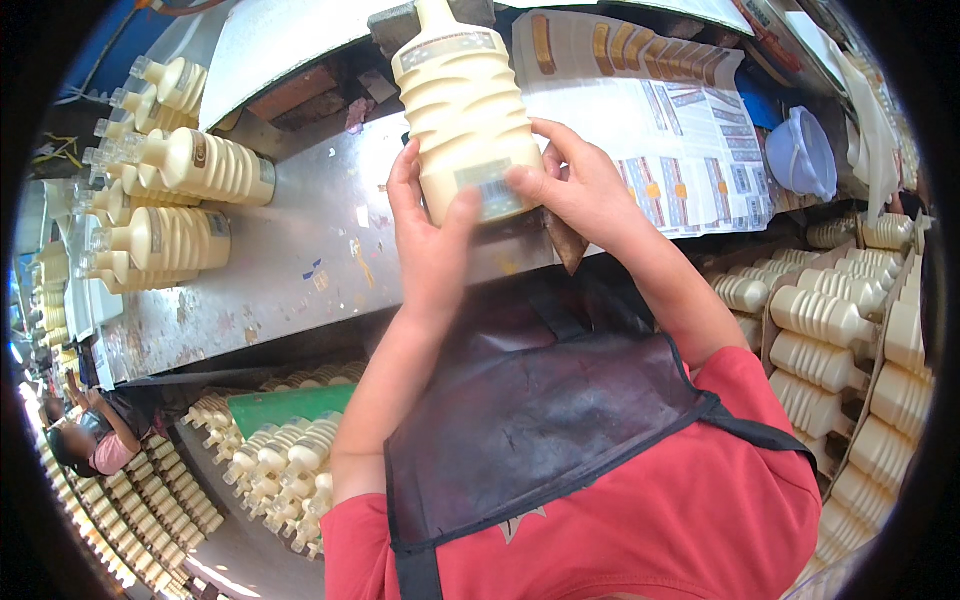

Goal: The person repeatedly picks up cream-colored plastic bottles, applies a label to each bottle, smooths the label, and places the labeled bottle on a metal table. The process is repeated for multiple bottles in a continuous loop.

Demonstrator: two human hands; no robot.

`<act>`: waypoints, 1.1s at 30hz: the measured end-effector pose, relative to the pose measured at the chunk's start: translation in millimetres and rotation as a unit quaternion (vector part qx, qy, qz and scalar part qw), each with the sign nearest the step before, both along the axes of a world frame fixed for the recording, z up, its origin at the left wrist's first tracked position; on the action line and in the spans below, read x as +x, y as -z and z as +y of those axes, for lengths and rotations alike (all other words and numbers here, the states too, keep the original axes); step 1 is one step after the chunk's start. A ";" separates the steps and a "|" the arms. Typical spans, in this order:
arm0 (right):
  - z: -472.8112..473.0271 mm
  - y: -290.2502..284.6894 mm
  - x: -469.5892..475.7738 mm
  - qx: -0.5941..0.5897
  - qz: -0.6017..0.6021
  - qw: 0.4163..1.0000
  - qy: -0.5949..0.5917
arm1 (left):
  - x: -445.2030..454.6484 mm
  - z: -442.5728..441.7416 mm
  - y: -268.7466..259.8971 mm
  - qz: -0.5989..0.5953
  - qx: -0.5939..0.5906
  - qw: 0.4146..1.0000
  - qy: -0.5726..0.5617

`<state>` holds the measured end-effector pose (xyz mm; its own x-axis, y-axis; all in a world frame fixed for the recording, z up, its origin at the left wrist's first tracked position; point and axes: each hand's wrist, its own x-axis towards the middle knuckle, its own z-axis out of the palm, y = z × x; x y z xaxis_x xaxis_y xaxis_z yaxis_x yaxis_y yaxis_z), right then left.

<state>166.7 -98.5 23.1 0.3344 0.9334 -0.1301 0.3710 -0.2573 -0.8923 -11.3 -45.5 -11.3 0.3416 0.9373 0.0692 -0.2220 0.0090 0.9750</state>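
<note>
A cream ribbed plastic bottle is held up between both hands, its neck pointing away from me. My left hand grips its lower left side, the thumb blurred near the base. On the right side, my right hand presses its thumb at the edge of a label with a printed code near the bottom. Another label runs across the bottle's shoulder. Beneath the bottle is a metal-topped table, and a brown pointed piece juts out under my right hand.
Labelled bottles lie stacked at the table's left. Sheets of labels cover the right side, beside a light-blue bucket. Bottles fill racks at right and a pile below left. Another person sits at far left.
</note>
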 end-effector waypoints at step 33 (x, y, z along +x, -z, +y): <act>-0.3 -1.2 -3.2 -0.004 -0.006 1.000 0.007 | 7.8 -4.2 -3.8 0.014 -0.005 1.000 -0.023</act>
